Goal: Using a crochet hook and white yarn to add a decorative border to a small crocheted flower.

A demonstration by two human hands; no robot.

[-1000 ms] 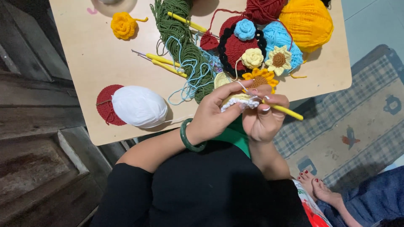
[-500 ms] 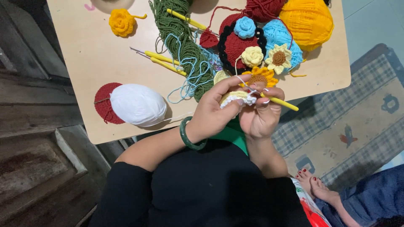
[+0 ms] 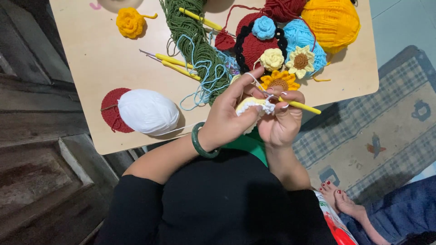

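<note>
My left hand (image 3: 229,115), with a green bangle (image 3: 200,143) on the wrist, pinches a small white and pale-yellow crochet piece (image 3: 254,105) over the near edge of a light wooden table (image 3: 95,59). White yarn runs over its raised forefinger. My right hand (image 3: 282,121) grips a yellow-handled crochet hook (image 3: 299,105) whose tip sits in the piece. A white yarn ball (image 3: 147,111) lies to the left on a red crocheted disc (image 3: 111,109).
On the table lie a green yarn skein (image 3: 193,41), two more yellow hooks (image 3: 175,63), a yellow crocheted rose (image 3: 130,22), a sunflower (image 3: 300,60), blue, red and orange yarn (image 3: 334,22). A checked rug (image 3: 377,131) and another person's bare feet (image 3: 343,199) lie at right.
The hands stay together at the piece with only small finger and hook movements. The view has shifted slightly.
</note>
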